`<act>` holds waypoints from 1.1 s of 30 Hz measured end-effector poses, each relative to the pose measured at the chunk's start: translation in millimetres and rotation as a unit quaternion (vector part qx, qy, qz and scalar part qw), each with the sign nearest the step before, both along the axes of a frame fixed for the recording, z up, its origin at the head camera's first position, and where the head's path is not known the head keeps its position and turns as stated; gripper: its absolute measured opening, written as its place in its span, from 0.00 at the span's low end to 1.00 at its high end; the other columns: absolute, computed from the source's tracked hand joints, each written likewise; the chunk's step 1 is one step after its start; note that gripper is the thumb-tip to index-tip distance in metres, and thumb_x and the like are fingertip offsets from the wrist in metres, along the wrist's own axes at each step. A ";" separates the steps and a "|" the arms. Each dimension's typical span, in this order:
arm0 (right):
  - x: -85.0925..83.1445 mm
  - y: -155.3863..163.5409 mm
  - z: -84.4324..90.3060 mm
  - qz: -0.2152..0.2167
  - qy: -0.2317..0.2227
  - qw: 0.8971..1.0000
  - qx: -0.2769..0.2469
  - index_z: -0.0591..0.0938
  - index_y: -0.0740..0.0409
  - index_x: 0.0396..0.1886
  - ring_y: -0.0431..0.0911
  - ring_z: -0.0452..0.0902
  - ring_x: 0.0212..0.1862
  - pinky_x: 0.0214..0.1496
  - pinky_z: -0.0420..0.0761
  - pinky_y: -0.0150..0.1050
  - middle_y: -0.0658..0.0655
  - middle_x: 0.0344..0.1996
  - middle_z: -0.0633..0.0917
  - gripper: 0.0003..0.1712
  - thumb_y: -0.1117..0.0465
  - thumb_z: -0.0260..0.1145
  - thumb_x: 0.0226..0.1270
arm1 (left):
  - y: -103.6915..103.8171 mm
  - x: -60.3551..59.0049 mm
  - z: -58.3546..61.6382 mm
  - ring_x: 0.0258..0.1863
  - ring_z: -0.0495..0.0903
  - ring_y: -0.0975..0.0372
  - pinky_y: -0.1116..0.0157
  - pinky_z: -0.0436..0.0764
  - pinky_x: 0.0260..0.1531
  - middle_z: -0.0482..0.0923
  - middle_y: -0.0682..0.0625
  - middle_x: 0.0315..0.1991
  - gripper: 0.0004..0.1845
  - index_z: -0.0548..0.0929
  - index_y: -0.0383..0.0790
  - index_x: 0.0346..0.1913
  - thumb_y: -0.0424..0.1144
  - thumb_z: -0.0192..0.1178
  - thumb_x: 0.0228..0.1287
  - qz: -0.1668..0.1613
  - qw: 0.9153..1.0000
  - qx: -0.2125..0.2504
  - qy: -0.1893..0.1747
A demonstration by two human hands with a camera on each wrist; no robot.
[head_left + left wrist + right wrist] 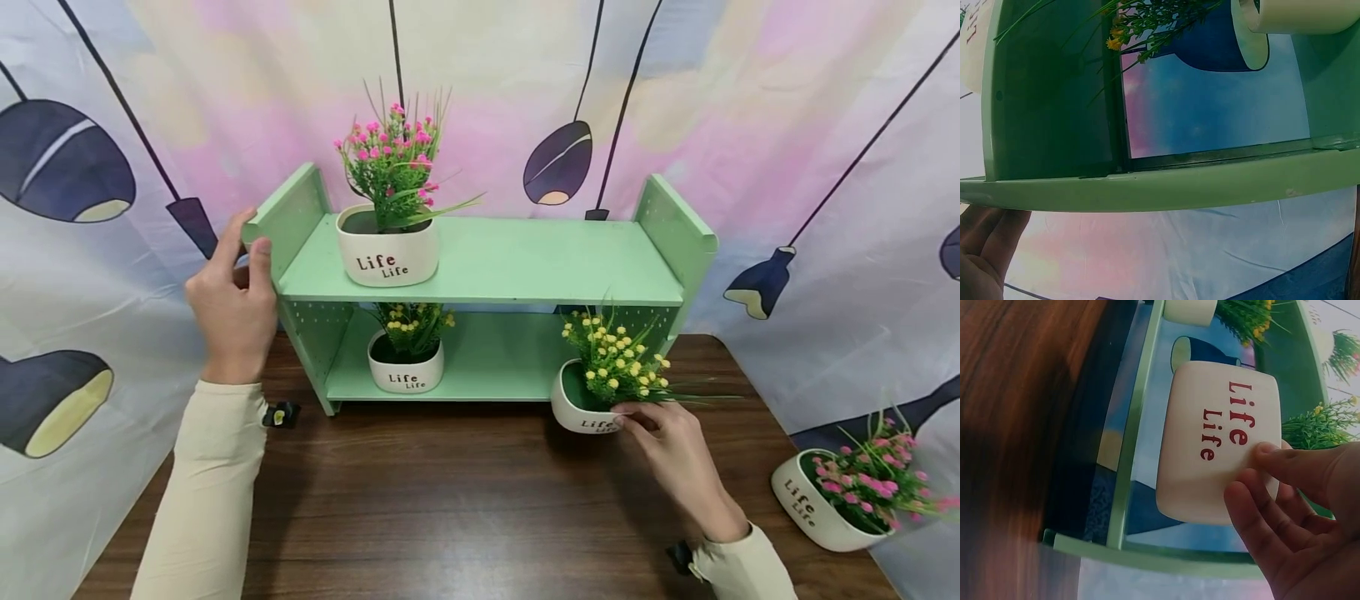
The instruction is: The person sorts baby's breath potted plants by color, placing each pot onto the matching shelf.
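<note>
My right hand (675, 450) pinches the rim of a white flowerpot (576, 410) with yellow flowers, thumb on its outer wall beside the red "Life" lettering. The pot tilts in front of the lower shelf's right end; in the right wrist view its lettered wall (1216, 481) faces the camera. My left hand (236, 304) grips the upper front corner of the green shelf's left side panel (288, 221). In the left wrist view, only part of that hand (988, 250) shows at the panel's edge.
A pink-flowered pot (390, 260) stands on the upper board's left part. Below it, another yellow-flowered pot (407, 373) sits on the lower board. A second pink-flowered pot (832, 508) is at the far right of the brown table (450, 500). A patterned curtain (480, 100) hangs behind.
</note>
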State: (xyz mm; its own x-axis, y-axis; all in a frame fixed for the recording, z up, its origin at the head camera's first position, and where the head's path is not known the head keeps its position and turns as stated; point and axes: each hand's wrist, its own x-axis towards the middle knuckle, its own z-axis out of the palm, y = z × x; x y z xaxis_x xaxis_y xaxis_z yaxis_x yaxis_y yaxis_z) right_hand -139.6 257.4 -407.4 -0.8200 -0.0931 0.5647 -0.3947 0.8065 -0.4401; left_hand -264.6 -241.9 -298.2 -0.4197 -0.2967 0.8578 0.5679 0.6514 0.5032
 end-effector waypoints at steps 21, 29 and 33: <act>-64.0 -12.4 -4.8 0.033 -0.062 0.998 -0.002 0.93 0.59 0.42 0.49 0.79 0.39 0.38 0.77 0.43 0.57 0.39 0.89 0.06 0.69 0.74 0.68 | 2.6 0.1 1.6 0.43 0.91 0.55 0.85 0.76 0.40 0.89 0.47 0.54 0.18 0.86 0.57 0.66 0.45 0.64 0.78 0.029 1.000 -0.006 0.003; -73.5 -15.7 -5.7 0.029 -0.068 0.997 -0.016 0.92 0.61 0.44 0.51 0.80 0.40 0.37 0.76 0.43 0.60 0.40 0.89 0.07 0.69 0.73 0.69 | 2.2 0.6 0.9 0.39 0.83 0.83 0.86 0.76 0.38 0.89 0.44 0.54 0.18 0.86 0.57 0.66 0.44 0.63 0.78 0.022 1.000 -0.004 0.001; -76.5 -16.3 -5.0 0.030 -0.077 0.996 -0.019 0.92 0.61 0.45 0.50 0.79 0.38 0.36 0.77 0.42 0.61 0.41 0.88 0.07 0.68 0.73 0.71 | 2.5 -0.2 0.6 0.37 0.78 0.90 0.86 0.76 0.37 0.89 0.43 0.53 0.18 0.86 0.57 0.67 0.45 0.63 0.78 0.015 1.000 -0.001 0.002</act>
